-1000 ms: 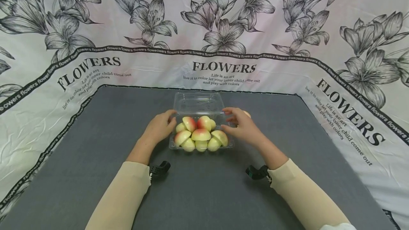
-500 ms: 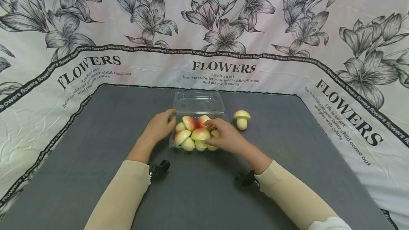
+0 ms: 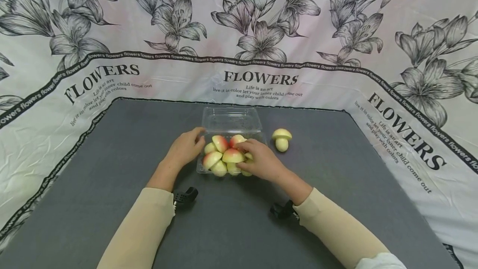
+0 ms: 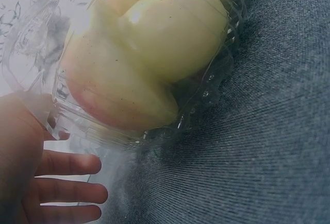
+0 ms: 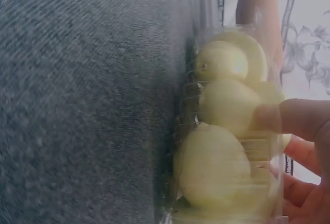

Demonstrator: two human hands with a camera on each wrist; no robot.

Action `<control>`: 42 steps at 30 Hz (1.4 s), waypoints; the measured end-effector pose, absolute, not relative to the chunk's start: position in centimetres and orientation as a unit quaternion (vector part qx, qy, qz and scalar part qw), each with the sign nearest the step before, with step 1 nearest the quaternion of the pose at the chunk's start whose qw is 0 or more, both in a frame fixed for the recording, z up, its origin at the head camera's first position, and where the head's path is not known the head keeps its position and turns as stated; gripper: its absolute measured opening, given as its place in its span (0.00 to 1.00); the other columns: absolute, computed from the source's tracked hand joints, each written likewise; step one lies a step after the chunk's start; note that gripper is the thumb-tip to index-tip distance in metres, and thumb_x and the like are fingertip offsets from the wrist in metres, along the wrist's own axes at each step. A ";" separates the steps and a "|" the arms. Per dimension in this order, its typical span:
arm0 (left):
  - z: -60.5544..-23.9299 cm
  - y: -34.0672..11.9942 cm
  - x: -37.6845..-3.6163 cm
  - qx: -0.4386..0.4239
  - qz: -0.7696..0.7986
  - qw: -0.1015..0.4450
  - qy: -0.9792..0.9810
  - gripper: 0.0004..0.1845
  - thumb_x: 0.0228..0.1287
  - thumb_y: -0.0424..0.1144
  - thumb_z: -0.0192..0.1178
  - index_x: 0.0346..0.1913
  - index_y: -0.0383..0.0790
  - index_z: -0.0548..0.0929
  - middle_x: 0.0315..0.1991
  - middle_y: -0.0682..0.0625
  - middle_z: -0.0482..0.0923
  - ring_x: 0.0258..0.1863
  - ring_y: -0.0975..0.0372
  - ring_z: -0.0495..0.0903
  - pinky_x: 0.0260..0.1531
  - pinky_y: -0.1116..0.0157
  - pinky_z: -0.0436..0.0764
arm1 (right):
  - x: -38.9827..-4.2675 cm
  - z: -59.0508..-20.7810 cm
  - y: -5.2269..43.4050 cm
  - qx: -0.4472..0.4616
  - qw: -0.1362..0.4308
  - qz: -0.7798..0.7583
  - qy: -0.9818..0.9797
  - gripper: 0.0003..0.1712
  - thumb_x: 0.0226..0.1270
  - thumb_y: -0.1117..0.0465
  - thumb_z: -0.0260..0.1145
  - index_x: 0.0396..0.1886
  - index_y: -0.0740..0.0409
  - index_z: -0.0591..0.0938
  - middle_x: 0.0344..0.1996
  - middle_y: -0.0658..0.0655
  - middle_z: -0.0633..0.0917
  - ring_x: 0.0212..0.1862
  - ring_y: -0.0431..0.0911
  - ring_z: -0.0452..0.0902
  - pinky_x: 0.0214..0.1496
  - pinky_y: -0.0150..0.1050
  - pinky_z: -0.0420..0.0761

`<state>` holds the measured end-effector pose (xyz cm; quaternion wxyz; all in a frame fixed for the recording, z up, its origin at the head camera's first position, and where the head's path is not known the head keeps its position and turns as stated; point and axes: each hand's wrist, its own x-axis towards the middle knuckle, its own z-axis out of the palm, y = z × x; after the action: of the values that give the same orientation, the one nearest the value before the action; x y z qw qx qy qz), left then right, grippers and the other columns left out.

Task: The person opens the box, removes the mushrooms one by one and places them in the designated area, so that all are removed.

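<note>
A clear plastic box [image 3: 199, 168] with its lid [image 3: 231, 118] raised at the back stands on the grey table, filled with several red-and-yellow toy mushrooms. My right hand [image 3: 261, 161] reaches in from the right and grips the front middle mushroom [image 3: 232, 155]. Its thumb [image 5: 294, 115] presses that mushroom's stem; its fingers lie behind the cap. At the box's left side, my left hand [image 3: 184, 148] touches the rim near the hinge, and its lower fingers [image 4: 69, 190] extend straight outside the wall. My right hand partly covers the mushrooms at the right.
One pale yellow mushroom [image 3: 281, 139] stands alone on the table, right of the box. Flower-printed white cloth [image 3: 261, 80] rises behind the table and along both sides. Black wrist straps [image 3: 186, 196] hang below both wrists.
My right hand has moved left from the box's right edge onto the front middle mushroom, uncovering the lone mushroom on the table. My left hand has stayed at the box.
</note>
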<state>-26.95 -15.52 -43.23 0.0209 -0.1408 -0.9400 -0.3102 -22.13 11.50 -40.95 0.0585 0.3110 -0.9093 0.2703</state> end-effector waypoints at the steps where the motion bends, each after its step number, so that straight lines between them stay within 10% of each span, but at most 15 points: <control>1: -43.2 -15.5 -26.9 -0.140 -0.310 0.021 -0.940 0.25 0.78 0.42 0.49 0.72 0.38 0.72 0.41 0.45 0.82 0.32 0.55 0.78 0.37 0.53 0.77 | -22.2 -41.0 11.6 0.311 0.060 0.275 -0.908 0.26 0.59 0.62 0.78 0.58 0.58 0.85 0.46 0.54 0.82 0.46 0.48 0.79 0.49 0.45 0.79; 42: -43.2 -15.8 -26.9 -0.146 -0.317 0.021 -0.937 0.25 0.77 0.43 0.48 0.72 0.39 0.73 0.44 0.43 0.83 0.34 0.54 0.78 0.40 0.52 0.77 | -22.3 -36.7 21.4 0.126 -0.016 0.468 -0.874 0.29 0.73 0.64 0.65 0.72 0.55 0.73 0.65 0.62 0.70 0.58 0.58 0.76 0.49 0.54 0.81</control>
<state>-26.87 -15.78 -43.21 0.0211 -0.1464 -0.9368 -0.3170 -22.35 21.45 -36.70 -0.0156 0.1265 -0.8744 0.4681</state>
